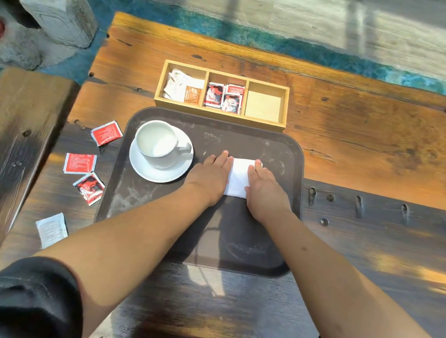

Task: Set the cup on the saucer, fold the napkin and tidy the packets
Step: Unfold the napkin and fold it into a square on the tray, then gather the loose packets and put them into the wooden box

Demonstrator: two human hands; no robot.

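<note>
A white cup [157, 142] stands on a white saucer [160, 174] at the left of a dark brown tray [248, 254]. A folded white napkin [239, 177] lies on the tray's middle right. My left hand [211, 176] presses flat on the napkin's left edge and my right hand [265, 189] presses flat on its right edge. Loose packets lie on the table left of the tray: a red packet [106, 132], a second red packet [80, 163], a red-and-black packet [89, 188] and a white packet [51, 229].
A three-compartment wooden box [219, 114] sits behind the tray: white and brown packets in the left compartment, red packets in the middle, nothing in the right. The wooden table [383, 147] ends at left, with a bench [7, 146] beside it.
</note>
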